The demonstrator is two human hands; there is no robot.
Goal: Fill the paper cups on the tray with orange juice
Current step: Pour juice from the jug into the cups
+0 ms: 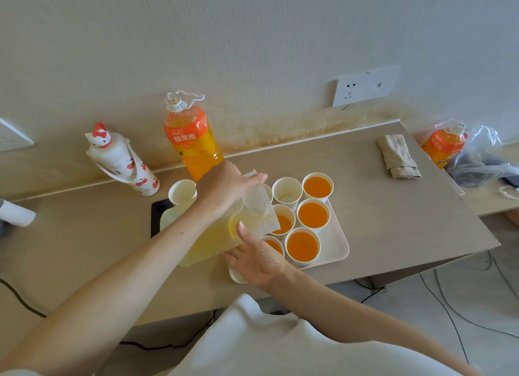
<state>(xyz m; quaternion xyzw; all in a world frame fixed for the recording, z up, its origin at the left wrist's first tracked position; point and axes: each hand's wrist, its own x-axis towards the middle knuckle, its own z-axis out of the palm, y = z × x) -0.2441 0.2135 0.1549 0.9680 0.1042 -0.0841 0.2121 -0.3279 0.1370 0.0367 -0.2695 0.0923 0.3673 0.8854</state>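
Cups (pixel 313 215) sit on the white tray (pixel 338 243) on the bench (pixel 393 207), most holding orange juice, the far middle one nearly empty. The left hand (pixel 224 188) grips a clear pitcher (pixel 207 243) tilted over them. The right hand (pixel 257 257), fingers spread, seems to touch its lip from the near side.
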